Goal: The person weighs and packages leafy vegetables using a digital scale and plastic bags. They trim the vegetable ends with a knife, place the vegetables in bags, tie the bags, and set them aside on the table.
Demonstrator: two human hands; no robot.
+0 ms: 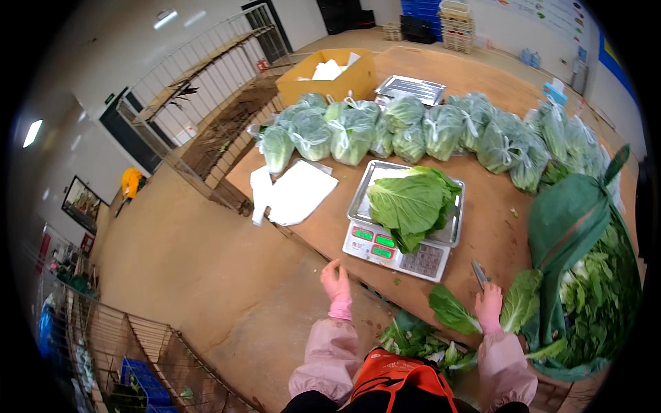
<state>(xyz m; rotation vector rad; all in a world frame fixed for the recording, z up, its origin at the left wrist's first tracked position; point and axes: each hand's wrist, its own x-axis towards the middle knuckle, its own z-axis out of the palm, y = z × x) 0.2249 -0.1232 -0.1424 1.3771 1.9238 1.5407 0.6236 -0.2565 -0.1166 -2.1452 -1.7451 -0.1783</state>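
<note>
A leafy head of Chinese cabbage (408,201) lies on the metal pan of a digital scale (395,253), whose green displays are lit. My left hand (335,281), in a pink glove, is raised off the table's near edge with its fingers apart and nothing in them. My right hand (488,304), also gloved, is at the handle end of a knife (479,273) on the table; whether it grips the knife I cannot tell. Loose cabbage leaves (521,302) lie on both sides of that hand. White plastic bags (302,192) lie flat left of the scale.
Bagged cabbages (351,131) line the table's (496,206) far side, before a yellow box (330,77) and a second scale (411,89). A green mesh sack (568,222) of leafy greens stands right. Leaves fill a container below the near edge. A person (131,183) bends far left.
</note>
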